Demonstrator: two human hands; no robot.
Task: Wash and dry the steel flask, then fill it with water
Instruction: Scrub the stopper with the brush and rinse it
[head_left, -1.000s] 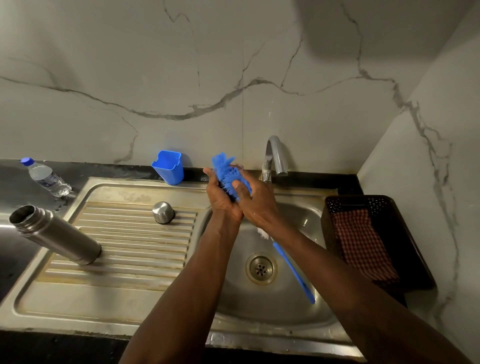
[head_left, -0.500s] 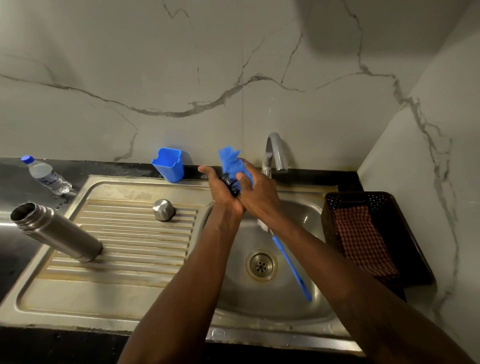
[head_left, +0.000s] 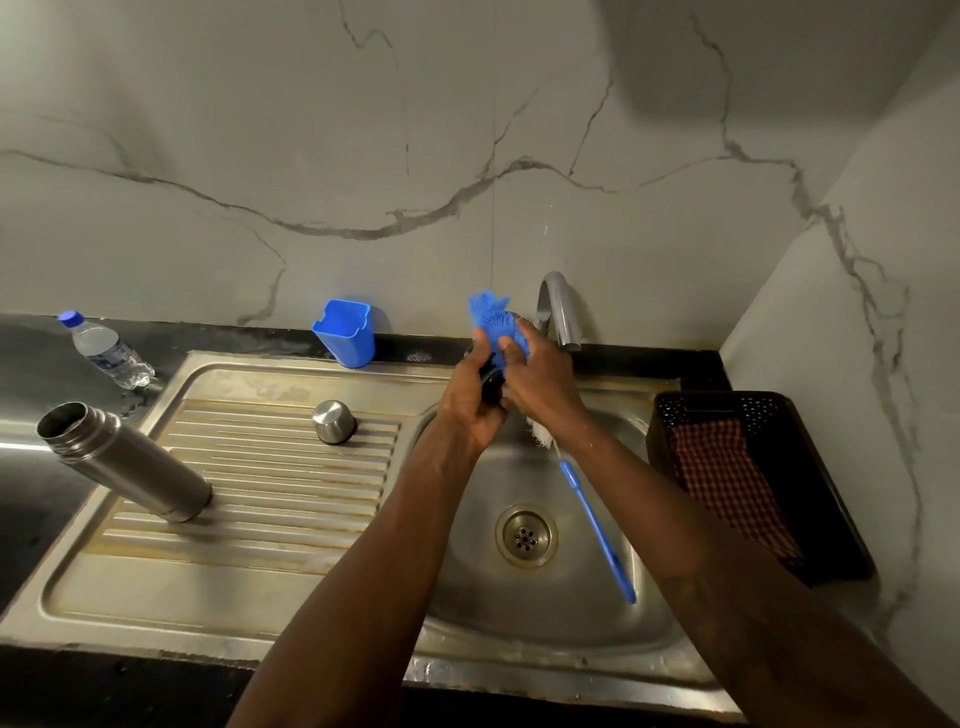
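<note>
- Head cam has both your hands up over the sink basin (head_left: 545, 618), just in front of the tap (head_left: 558, 306); your left hand (head_left: 470, 400) is wrapped around a small dark round piece (head_left: 491, 384), probably the flask's stopper though I can't tell for sure; your right hand (head_left: 545, 384) is clenched on a blue scrubber (head_left: 493, 325) and pressing it against that piece
- so my read is you're in the wash step, doing the small parts; no water visibly running from the tap as far as I can tell
- the steel flask (head_left: 124, 460) isn't in your hands at all; it's lying tilted on the ribbed drainboard (head_left: 291, 493) well off to your left, mouth open and pointing toward the counter edge; its steel cap (head_left: 334, 421) sits upright on the drainboard between the flask and the basin
- a blue-handled bottle brush (head_left: 597, 525) rests in the basin under your right forearm; handy for the flask's inside
- next move as I see it: rinse that dark piece, set it down, then reach left for the flask; it'll be slick when wet, so grab the body, not the neck
- checked cloth (head_left: 727, 483) in the black basket (head_left: 810, 415) on your right looks like the drying bit; plastic water bottle (head_left: 106, 351) on the far left counter may be for filling
</note>
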